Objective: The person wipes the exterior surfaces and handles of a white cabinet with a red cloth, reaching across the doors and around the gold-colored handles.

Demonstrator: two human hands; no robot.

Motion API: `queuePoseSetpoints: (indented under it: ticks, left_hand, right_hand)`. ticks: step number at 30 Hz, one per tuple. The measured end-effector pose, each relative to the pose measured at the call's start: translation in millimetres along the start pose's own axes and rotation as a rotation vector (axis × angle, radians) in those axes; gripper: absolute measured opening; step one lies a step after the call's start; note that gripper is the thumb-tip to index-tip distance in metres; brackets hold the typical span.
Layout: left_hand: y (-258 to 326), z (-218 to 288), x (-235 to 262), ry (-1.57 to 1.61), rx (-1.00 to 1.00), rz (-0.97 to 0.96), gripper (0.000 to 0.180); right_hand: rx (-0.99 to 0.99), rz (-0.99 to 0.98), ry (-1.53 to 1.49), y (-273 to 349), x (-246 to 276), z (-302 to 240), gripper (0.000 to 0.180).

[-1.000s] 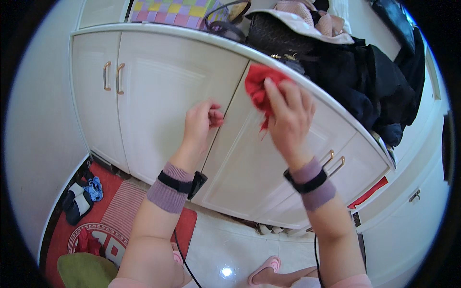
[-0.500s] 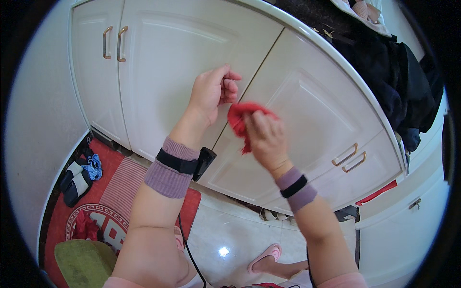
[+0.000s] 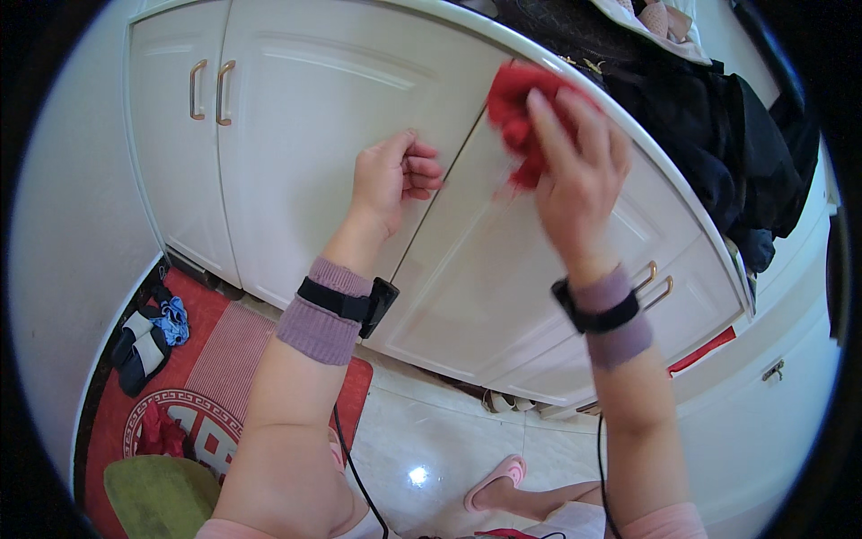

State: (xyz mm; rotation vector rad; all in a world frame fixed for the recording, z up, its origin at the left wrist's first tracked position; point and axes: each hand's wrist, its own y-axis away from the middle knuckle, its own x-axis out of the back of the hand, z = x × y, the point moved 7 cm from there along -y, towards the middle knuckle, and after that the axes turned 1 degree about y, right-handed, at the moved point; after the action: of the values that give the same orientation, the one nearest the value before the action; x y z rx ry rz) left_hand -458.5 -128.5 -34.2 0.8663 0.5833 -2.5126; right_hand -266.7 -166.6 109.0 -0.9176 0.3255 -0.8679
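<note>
My right hand (image 3: 579, 166) grips a bunched red cloth (image 3: 516, 99) and holds it against the top of a white cabinet door, just under the countertop's edge. Both hand and cloth are slightly blurred. My left hand (image 3: 395, 175) hangs before the neighbouring white cabinet door (image 3: 314, 126), its fingers curled in a loose fist with nothing visible in them. Whether it touches the door I cannot tell. Purple wristbands with black straps circle both wrists.
Dark clothes (image 3: 709, 144) lie heaped on the countertop at the right. Metal handles (image 3: 224, 92) stick out from the doors. Below are a red mat (image 3: 206, 305), black-and-white slippers (image 3: 142, 355), a green-topped stool (image 3: 157, 494) and my pink-slippered foot (image 3: 494, 481). A black cable (image 3: 359, 485) hangs beside my left arm.
My right hand has carried the red cloth up and to the right, from the gap between the doors to the cabinet's upper edge. The left hand has hardly moved.
</note>
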Motion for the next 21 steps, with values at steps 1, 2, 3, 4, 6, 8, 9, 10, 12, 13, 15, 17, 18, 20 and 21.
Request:
queuePoseSetpoints:
  ticks: [1, 2, 3, 4, 6, 8, 9, 10, 12, 13, 15, 17, 18, 20, 21]
  left_hand:
    - [-1, -1, -3, 0.000, -0.004, -0.016, 0.033]
    - [-2, 0, -4, -0.003, -0.010, -0.029, 0.032]
    - [-3, -1, -3, -0.006, -0.002, -0.026, 0.032]
    - [-4, -1, -5, 0.031, -0.014, -0.062, 0.031]
    - [-4, 0, 0, 0.055, -0.016, -0.077, 0.031]
    - [-3, 3, 0, 0.085, -0.014, -0.108, 0.030]
    - [-4, 2, -1, 0.081, -0.005, -0.102, 0.030]
    - [-4, 2, -3, 0.085, -0.010, -0.109, 0.030]
    - [-3, 3, -2, 0.078, -0.011, -0.101, 0.030]
    - [-2, 5, -2, 0.100, -0.015, -0.118, 0.030]
    - [-2, 6, -2, 0.121, -0.018, -0.137, 0.030]
    - [-3, 6, -2, 0.082, -0.034, -0.128, 0.032]
    - [-3, 6, -4, 0.076, -0.032, -0.125, 0.032]
    - [-4, 7, -4, 0.038, -0.028, -0.068, 0.034]
    - [-4, 6, -7, 0.036, -0.030, -0.071, 0.034]
  right_hand:
    - [0.050, -0.003, 0.055, -13, -7, 13, 0.047]
    - [0.077, -0.037, 0.057, -18, -16, 20, 0.047]
    - [0.098, -0.014, 0.089, -12, -23, 20, 0.047]
    - [0.117, 0.009, 0.120, -3, -29, 18, 0.047]
    - [0.085, -0.041, 0.101, 19, -36, 2, 0.047]
    - [0.061, -0.089, 0.066, 41, -39, -17, 0.048]
    - [0.061, -0.098, 0.052, 56, -41, -26, 0.049]
    - [0.061, -0.106, 0.037, 73, -43, -36, 0.051]
    - [0.063, -0.179, -0.027, 105, -48, -60, 0.051]
    - [0.071, -0.245, -0.082, 123, -53, -73, 0.052]
    - [0.112, -0.305, -0.185, 158, -55, -100, 0.053]
    - [0.168, -0.444, -0.287, 194, -62, -129, 0.045]
    - [0.194, -0.499, -0.342, 215, -66, -145, 0.041]
    - [0.218, -0.551, -0.395, 251, -69, -171, 0.037]
    - [0.284, -0.625, -0.432, 267, -71, -185, 0.036]
